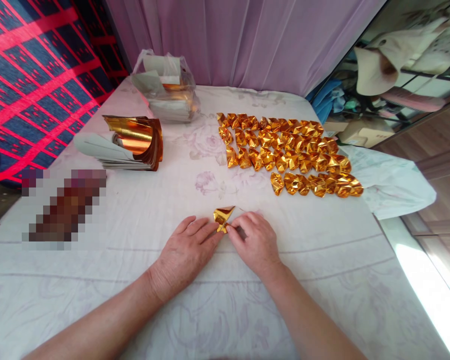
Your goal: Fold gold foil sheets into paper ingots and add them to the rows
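Observation:
A partly folded sheet of gold foil paper (222,215) lies on the table between my hands, its shiny side showing and a pale edge toward the right. My left hand (192,240) rests flat with its fingers stretched out, the fingertips touching the paper's left and near side. With thumb and forefinger, my right hand (255,240) pinches the near right part of the same paper. Farther right, several rows of folded gold foil pieces (285,159) stand close together. A curled stack of gold foil sheets (135,142) with pale backs sits at the left.
Behind the stack is a clear plastic bag (167,90) holding more sheets. A patterned cloth (153,195) covers the table. A purple curtain (247,40) hangs at the back. At the right are a pale bag (393,180) and a shelf with hats (375,70). A blurred patch covers something at left.

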Motion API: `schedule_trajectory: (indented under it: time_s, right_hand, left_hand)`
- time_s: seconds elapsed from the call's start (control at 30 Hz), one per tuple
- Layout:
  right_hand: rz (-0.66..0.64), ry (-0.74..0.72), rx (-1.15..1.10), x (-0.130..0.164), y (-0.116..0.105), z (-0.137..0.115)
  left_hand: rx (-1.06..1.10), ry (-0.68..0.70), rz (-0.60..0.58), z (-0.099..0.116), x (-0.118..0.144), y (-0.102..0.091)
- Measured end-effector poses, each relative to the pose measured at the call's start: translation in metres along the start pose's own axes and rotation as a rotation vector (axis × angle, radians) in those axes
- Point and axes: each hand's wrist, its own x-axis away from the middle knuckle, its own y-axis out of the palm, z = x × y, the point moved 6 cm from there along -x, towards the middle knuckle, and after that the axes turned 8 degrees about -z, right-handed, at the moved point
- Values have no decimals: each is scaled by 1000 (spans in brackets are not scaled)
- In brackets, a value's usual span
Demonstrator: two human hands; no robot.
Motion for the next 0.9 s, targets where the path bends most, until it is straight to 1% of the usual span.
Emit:
schedule_trajectory:
  time_s: [0.9]
  right_hand:
    - [-6,27,18,-1,1,0]
  left_hand:
    - [10,-19,-7,0,-1,1]
